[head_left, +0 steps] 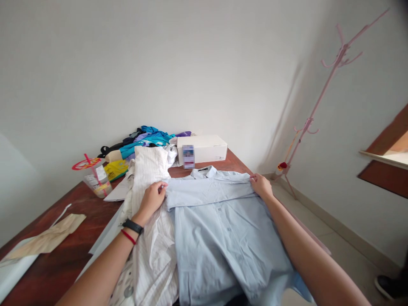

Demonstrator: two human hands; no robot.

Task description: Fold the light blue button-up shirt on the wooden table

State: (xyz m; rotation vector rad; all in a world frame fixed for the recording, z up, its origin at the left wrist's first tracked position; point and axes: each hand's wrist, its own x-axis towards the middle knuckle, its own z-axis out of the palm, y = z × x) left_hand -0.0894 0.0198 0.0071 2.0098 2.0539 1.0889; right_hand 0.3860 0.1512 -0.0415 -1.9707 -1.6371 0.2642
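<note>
A light blue button-up shirt [219, 238] lies front up on the table, its collar [204, 171] toward the wall. One sleeve [210, 190] is laid across the chest just below the collar. My left hand [153, 199] pinches this band of cloth at its left end, with a black band and a red cord on the wrist. At the other end, near the right shoulder, my right hand [260, 186] has its fingers closed on the shirt. A white striped garment [153, 238] lies alongside on the left, partly under my left forearm. The shirt's lower hem runs out of view.
Behind stand a white box [207, 148] and a small blurred-out packet [188, 157]. A heap of clothes [153, 138] sits back left, near a plastic cup with straw [97, 180] and a yellow packet [115, 169]. A pink coat rack [318, 97] leans at right; a person's shoe [390, 287] shows below.
</note>
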